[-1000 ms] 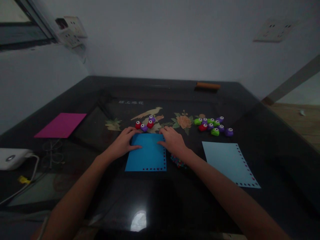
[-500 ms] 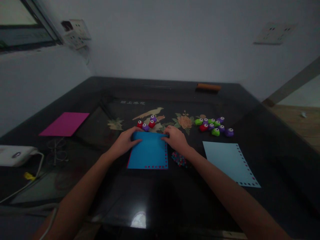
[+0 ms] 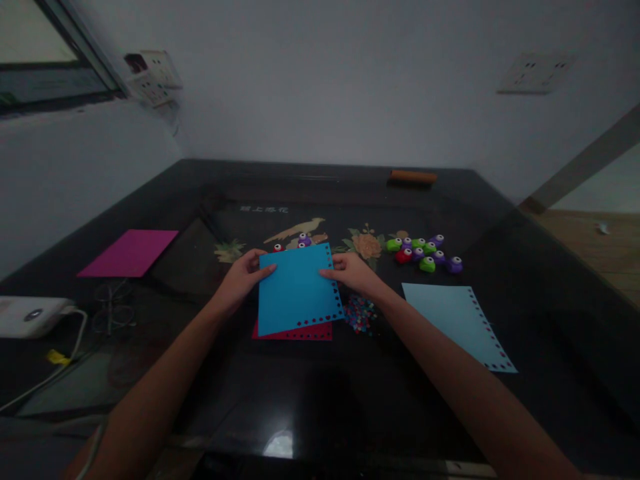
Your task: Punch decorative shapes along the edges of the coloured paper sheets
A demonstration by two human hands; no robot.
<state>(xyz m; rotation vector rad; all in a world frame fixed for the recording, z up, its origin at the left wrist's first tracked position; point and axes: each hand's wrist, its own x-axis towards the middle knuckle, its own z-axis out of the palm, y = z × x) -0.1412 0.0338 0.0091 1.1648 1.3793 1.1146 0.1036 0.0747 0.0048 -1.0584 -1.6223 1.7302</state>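
Between both hands a blue sheet of paper [image 3: 295, 290] is held up at a slight tilt, with small punched holes along its right and bottom edges. My left hand [image 3: 243, 277] pinches its upper left edge, thumb on the front. On the upper right edge my right hand [image 3: 353, 272] has a pinch grip. Under the blue sheet lies a red sheet [image 3: 310, 331], also punched along its bottom, mostly hidden. A pile of small coloured paper bits [image 3: 360, 313] sits just right of the sheets. Behind the blue paper, red and purple hole punches [image 3: 303, 239] show in part.
Several green, purple and red punches [image 3: 419, 251] stand grouped at the right. A pale blue punched sheet [image 3: 450, 323] lies near my right forearm. At left are a magenta sheet [image 3: 130, 253] and a white device [image 3: 33, 315] with a cable. A brown roll [image 3: 413, 177] rests far back.
The blue sheet has been lifted and turned slightly off the red sheet, whose lower part is now exposed. Both hands rose with it.
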